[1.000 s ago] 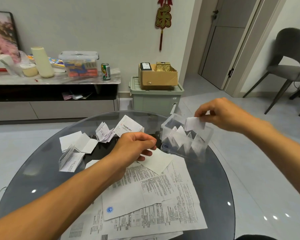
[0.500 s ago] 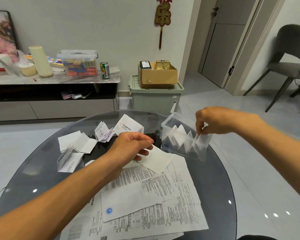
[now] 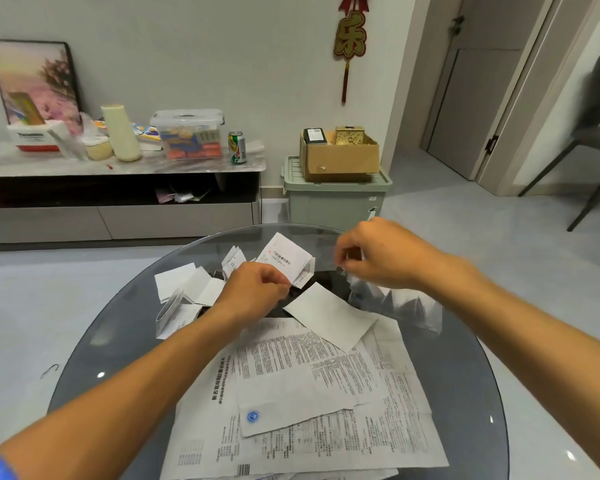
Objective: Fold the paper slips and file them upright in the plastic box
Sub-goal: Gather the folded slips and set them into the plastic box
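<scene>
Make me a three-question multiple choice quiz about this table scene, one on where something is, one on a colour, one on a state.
1. Where is the clear plastic box?
A. under the right forearm
B. on the floor
C. on the sideboard

2. What colour is the soda can?
A. blue
B. green
C. black

3. How do the slips in the box stand?
A. flat
B. crumpled
C. upright, folded

A: the box shows beneath the right hand.
B: the can's body is green.
C: folded peaks stand up inside.

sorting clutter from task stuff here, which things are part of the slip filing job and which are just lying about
Job: plastic box, blank slip, folded slips, left hand, right hand.
Lying about: printed sheets, soda can, cardboard box, storage bin.
</scene>
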Motion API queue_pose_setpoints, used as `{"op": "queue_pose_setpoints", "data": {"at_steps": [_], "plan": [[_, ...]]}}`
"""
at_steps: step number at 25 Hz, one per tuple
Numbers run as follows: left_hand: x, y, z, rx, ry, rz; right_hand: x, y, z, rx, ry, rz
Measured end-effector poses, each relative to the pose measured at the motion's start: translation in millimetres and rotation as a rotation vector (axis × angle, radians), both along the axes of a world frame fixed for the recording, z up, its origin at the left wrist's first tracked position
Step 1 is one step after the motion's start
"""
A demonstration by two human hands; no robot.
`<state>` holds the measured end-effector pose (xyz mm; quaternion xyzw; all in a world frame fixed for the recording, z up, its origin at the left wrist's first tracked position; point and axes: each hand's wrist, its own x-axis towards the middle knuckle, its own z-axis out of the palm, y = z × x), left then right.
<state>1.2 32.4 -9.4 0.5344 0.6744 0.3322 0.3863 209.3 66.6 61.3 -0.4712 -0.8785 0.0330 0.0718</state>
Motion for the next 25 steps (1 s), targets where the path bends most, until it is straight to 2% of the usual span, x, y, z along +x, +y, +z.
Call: {"op": "queue_pose_setpoints", "data": {"at_steps": [2,5,9,14,17,19,22,25], "plan": [[-10,1,0,-0.023,0.03,0.034,-36,1,-20,-0.042,0.053,-0.046],[-24,3,2,-0.018,0.024,0.071,-75,18,-50,-0.087,0.062,-0.23],[-39,6,-2,0.004,0.014,0.095,-95,46,-76,-0.212,0.27,-0.432],[-46,13,-5,0.075,-0.014,0.135,-95,56,-81,-0.214,0.544,-0.465],[-39,10,1,0.179,0.14,0.106,-78,48,-66,-0.284,0.53,-0.436],[-32,5,5,0.238,0.177,0.032,-67,32,-54,-0.343,0.623,-0.409],[-24,-2,8,0.254,0.136,-0.141,-52,5,-39,-0.599,0.948,-0.337],[-16,-9,11,0.226,-0.021,-0.196,-41,-10,-32,-0.626,1.046,-0.326]]}}
